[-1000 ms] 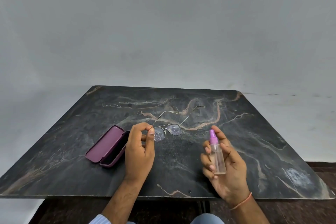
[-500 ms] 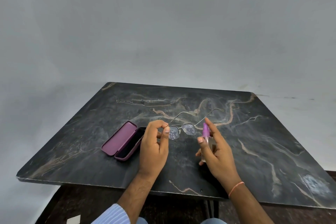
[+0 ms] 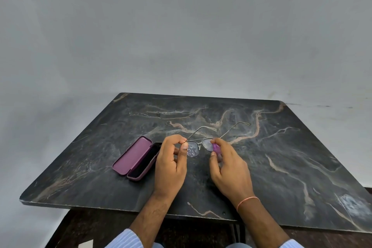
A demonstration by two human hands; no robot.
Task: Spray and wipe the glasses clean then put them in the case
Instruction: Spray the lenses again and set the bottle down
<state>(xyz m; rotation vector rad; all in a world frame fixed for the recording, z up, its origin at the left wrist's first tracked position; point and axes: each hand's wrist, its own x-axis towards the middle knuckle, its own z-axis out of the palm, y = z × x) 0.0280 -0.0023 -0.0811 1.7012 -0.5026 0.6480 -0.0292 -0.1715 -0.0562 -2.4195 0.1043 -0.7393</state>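
Thin metal-framed glasses (image 3: 201, 145) hang over the dark marble table (image 3: 281, 157), temples unfolded and pointing away from me. My left hand (image 3: 171, 165) pinches them at the left lens edge; droplets show on that lens. My right hand (image 3: 229, 169) is closed around a small clear spray bottle with a purple top (image 3: 215, 148), its nozzle right against the right lens. Most of the bottle is hidden in my palm. The open maroon glasses case (image 3: 136, 160) lies on the table just left of my left hand.
A grey wall rises behind the table. The table's front edge (image 3: 120, 206) runs just under my wrists. A pale scuffed patch (image 3: 352, 204) marks the table's right front corner.
My right hand has carried the spray bottle up and left until its top meets the right lens. My left hand keeps its hold on the glasses. The camera view has shifted.
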